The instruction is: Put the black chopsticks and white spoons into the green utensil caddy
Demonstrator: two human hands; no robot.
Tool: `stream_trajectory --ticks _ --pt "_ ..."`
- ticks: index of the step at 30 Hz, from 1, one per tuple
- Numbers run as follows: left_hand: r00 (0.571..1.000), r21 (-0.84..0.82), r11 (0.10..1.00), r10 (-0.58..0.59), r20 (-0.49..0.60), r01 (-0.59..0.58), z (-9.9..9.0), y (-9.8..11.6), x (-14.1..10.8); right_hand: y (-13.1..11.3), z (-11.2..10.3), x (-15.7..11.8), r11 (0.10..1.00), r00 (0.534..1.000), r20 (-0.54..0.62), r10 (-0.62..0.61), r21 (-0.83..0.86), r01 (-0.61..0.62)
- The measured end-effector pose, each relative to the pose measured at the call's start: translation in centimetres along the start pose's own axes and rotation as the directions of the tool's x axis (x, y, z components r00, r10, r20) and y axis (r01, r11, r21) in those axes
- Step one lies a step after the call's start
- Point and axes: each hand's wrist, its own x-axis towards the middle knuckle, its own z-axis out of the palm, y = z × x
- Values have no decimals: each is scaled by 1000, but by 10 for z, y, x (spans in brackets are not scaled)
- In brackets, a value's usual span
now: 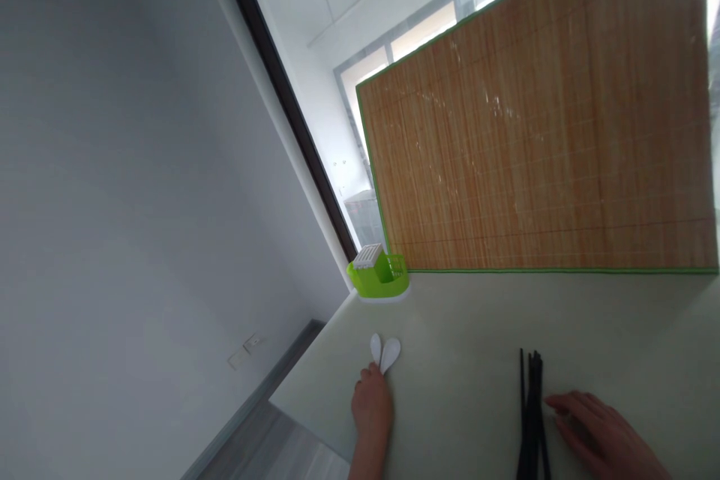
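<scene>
Two white spoons fan out from the fingers of my left hand, which is closed round their handles above the table's left part. A bundle of thin black sticks lies on the table at the lower right, its lower end cut off by the picture's edge. Just right of the bundle is my right hand, its fingers curved and apart from the thumb, with nothing seen between them. Its fingertips are close to the sticks.
A green holder with a white slotted part stands at the back left corner of the pale table. Behind the table, a bamboo mat with green edging hangs upright on glass. A grey wall is at the left.
</scene>
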Motion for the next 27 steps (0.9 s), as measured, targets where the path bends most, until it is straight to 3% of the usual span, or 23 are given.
stream_trajectory --ticks 4,8,12,17,21,25,27 --pt "998 7 1000 16 55 -16 -1 -2 5 -2 -3 1 1000 1000 -29 -10 4 10" --pt "999 -6 1000 19 32 -18 -3 -4 5 -5 -5 2 1000 999 -42 -20 18 20" --pt "999 -66 998 20 45 -17 -14 11 -2 -5 -5 1 1000 997 -75 -22 18 23" --pt "983 -165 970 184 24 -178 -41 75 -30 -11 -6 1 998 996 -88 -17 59 23" --pt "932 -233 905 363 -8 -355 -58 144 -72 -27 -10 1 960 997 -10 71 272 -65" --pt "854 -301 812 519 -19 -500 -60 198 -117 -37 -15 2 806 963 41 265 539 -244" --pt "833 -321 786 554 -14 -528 -59 215 -134 -34 -16 3 686 892 34 452 626 -371"
